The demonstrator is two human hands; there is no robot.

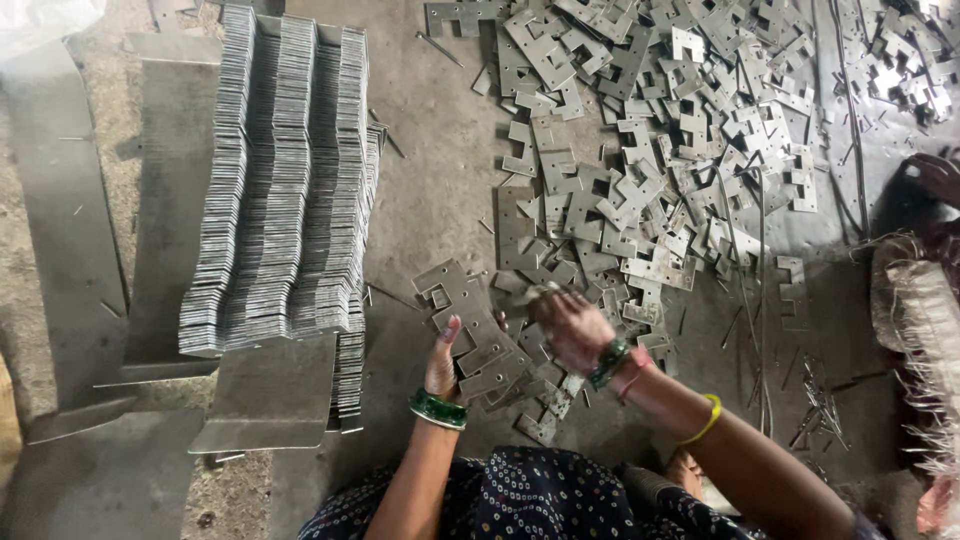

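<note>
Left hand (444, 362) grips a fanned batch of plates (478, 335) just above the floor (430, 190); right hand (572, 328) closed on one plate at pile (650, 150) edge; best to align notches before adding; neat stacks (285, 180) lie left.

Dim, flat light with glare at the upper right; edges bend, moving hands blur slightly.

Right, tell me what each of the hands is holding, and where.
The left hand grips a fanned bunch of metal plates by its lower edge; the right hand rests on top.
</note>
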